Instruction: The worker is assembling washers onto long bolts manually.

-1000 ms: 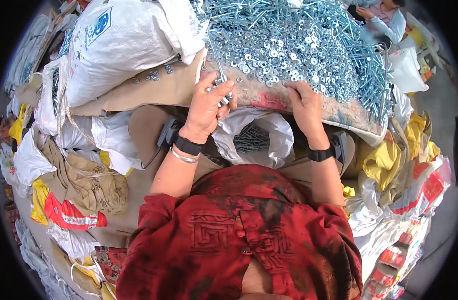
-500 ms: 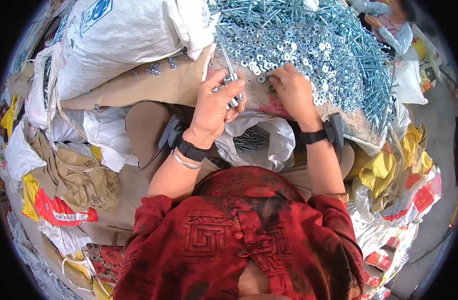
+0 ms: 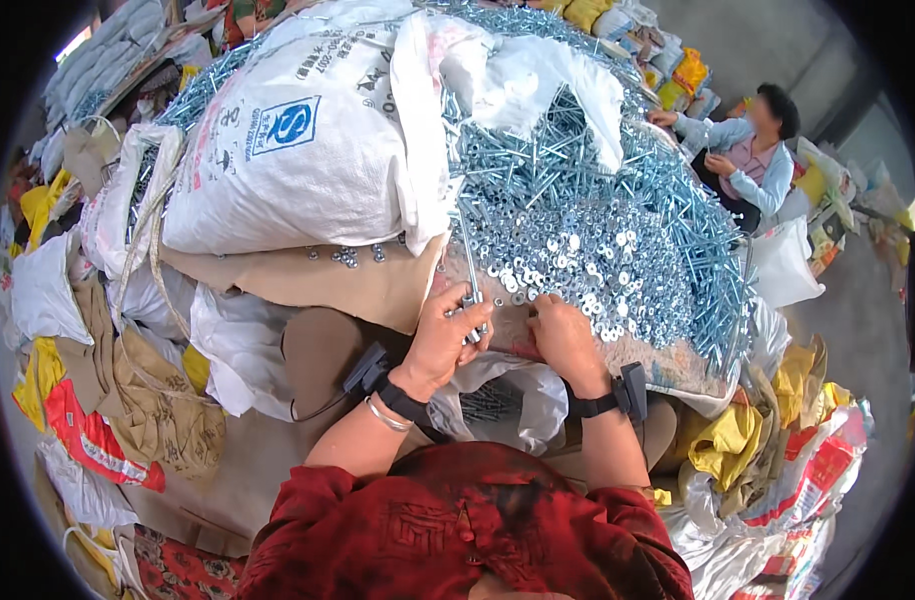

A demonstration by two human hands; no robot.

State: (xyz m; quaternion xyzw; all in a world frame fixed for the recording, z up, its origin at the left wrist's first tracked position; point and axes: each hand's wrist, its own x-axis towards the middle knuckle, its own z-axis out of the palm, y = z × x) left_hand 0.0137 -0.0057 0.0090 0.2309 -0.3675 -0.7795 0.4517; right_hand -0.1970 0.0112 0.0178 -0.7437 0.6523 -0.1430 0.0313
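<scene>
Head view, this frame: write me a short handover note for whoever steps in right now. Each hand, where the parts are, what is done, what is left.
Left hand: closed around a long silver metal bolt, shaft pointing up and away.
Right hand: palm down at the near edge of the heap of flat silver washers, fingers among them; whether it grips one cannot be told.
Parts: pile of long silver bolts beyond and right of the washers; open white plastic bag below both hands, holding some bolts; large white woven sack to the left.
Done: some bolts bagged.
Left: most of the heap remains loose.
</scene>
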